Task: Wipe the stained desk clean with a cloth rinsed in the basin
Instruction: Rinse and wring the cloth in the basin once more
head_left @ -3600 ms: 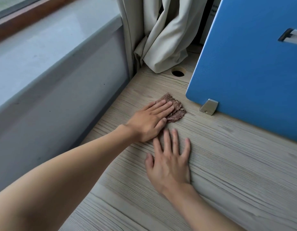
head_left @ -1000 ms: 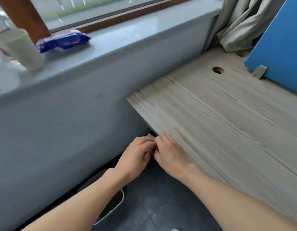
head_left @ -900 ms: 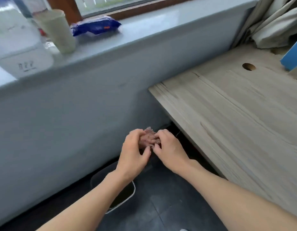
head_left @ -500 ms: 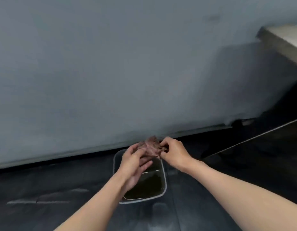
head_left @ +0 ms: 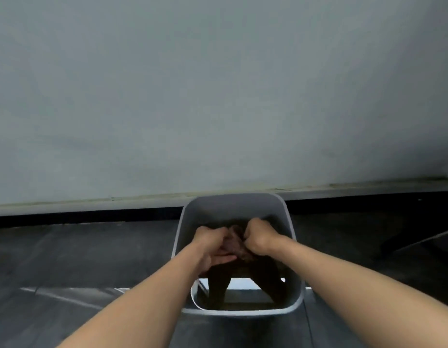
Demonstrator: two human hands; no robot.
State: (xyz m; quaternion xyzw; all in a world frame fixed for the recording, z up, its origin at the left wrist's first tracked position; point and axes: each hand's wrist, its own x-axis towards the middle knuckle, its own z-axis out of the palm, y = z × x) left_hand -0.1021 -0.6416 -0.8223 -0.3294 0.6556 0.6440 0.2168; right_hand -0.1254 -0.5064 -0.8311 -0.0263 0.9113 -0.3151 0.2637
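A small brown nubbly cloth (head_left: 236, 243) is bunched between both hands inside the pale grey, rounded-square plastic basin (head_left: 234, 200) on the dark tiled floor (head_left: 79, 259). The left hand (head_left: 212, 243) curls its fingers round the cloth's left side, and the right hand (head_left: 258, 237) is clenched on its right. The wad's length runs near to far, with neither hand nearer. It seems to sit just above the dark water (head_left: 243, 302), though shadow hides the contact. No writing is legible.
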